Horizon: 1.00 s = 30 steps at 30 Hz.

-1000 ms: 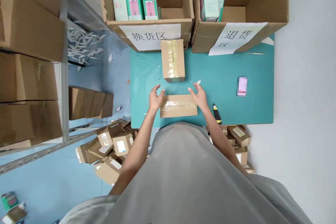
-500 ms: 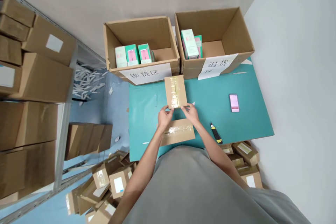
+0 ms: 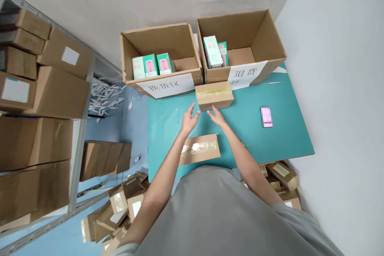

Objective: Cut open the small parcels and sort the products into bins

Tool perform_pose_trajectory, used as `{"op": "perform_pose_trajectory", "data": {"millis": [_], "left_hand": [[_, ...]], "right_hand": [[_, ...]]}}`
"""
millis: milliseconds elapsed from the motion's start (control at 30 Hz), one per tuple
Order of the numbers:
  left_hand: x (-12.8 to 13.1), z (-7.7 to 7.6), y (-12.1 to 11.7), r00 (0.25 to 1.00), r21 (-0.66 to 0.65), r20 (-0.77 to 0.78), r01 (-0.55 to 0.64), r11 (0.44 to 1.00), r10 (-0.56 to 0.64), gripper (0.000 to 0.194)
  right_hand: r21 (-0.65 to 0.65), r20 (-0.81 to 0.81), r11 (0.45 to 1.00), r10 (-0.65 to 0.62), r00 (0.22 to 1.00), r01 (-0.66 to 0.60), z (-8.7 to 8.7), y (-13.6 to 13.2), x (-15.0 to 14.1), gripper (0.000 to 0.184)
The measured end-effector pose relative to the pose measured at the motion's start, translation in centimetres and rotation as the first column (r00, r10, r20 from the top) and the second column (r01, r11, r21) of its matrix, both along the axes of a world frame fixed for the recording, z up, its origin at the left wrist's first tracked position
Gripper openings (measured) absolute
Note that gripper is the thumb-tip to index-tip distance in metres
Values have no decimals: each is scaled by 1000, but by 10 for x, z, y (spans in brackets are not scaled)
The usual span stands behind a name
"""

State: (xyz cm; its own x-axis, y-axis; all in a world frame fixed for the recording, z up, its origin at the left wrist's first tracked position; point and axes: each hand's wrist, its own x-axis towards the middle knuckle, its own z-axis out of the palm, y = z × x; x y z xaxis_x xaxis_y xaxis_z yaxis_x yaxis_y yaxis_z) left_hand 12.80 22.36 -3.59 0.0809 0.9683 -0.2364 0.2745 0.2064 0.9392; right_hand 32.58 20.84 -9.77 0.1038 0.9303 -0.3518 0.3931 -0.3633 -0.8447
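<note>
A taped cardboard box [image 3: 215, 95] lies on the green table in front of the two large open cartons, its long side toward me. My left hand [image 3: 189, 120] is just short of its left corner, fingers apart and holding nothing. My right hand [image 3: 217, 117] has its fingers spread at the box's lower front edge; whether they touch it I cannot tell. Nearer my body lies a second taped cardboard box [image 3: 200, 149], its shiny tape strip facing up, with my left forearm passing over its left end.
The left carton [image 3: 198, 77] and right carton [image 3: 271, 64] hold small green-and-white boxes and bear paper signs. A phone [image 3: 266, 117] lies on the table's right part. Shelves of cardboard boxes [image 3: 63, 92] stand at left; more parcels [image 3: 115, 212] are heaped on the floor.
The box at the cartons has turned and now lies lengthwise, a little farther right. Both hands have let go of it. My right forearm now covers the utility knife.
</note>
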Motion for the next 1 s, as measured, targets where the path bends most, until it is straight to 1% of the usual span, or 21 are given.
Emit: {"op": "perform_pose_trajectory", "data": {"millis": [67,133,200,267,333,400,433,467,533,600,633,700,767,800,833,900,933,967,1000], "left_hand": [[-28,-2,-28,995,37,-91,-46,998,49,63],[-65,-7,-60,977,28,-161,-140,990,143,66],[-104,-13,-94,948,-39,-208,-256,966,243,72],[-135,-19,-129,923,-150,-206,-358,921,325,76],[-152,-21,-161,927,-282,-174,-370,885,332,81],[-153,-20,-186,951,-391,-121,-311,867,286,84],[-148,-18,-196,962,-415,-96,-271,868,255,84],[-141,-17,-203,972,-416,-76,-235,878,224,84],[-126,-14,-213,982,-363,-59,-188,913,179,82],[-112,-14,-219,986,-296,-58,-166,940,156,81],[-106,-15,-222,988,-283,-50,-155,947,147,81],[-99,-18,-226,994,-300,-16,-109,948,110,80],[-92,-25,-231,998,-334,15,-53,941,62,76],[-89,-28,-233,999,-337,17,-40,941,48,74],[-86,-31,-234,999,-322,8,-39,946,44,72],[-82,-34,-235,999,-236,-27,-48,971,43,73],[-80,-34,-234,999,-179,-42,-38,983,31,74],[-79,-34,-233,999,-123,-54,-8,992,1,74],[-79,-34,-232,997,-78,-65,39,996,-44,73]], "right_hand": [[-30,-27,999,-28,999,27,0,-8,19,84],[-80,-34,995,-62,998,59,-2,-35,36,88],[-135,-27,986,-101,994,97,-4,-76,47,92],[-207,-54,971,-133,990,119,-3,-124,50,97],[-279,-129,956,-134,983,94,0,-169,45,104],[-298,-222,953,-119,968,49,8,-205,33,111],[-286,-261,958,-105,960,27,13,-219,26,112],[-264,-288,964,-91,953,13,18,-230,20,112],[-216,-300,976,-76,951,10,29,-244,12,107],[-177,-262,984,-82,962,35,39,-254,14,98],[-169,-228,984,-86,970,48,42,-258,21,92],[-174,-164,983,-87,983,58,45,-265,41,83],[-174,-53,981,-99,994,89,41,-269,69,79],[-170,42,978,-114,993,120,38,-269,83,76],[-160,184,974,-127,975,158,33,-269,96,72],[-185,473,958,-109,874,220,21,-269,117,70],[-220,571,947,-69,818,233,15,-269,123,71],[-262,621,936,-22,784,234,9,-269,127,72],[-299,640,928,22,768,222,3,-270,128,70]]}}
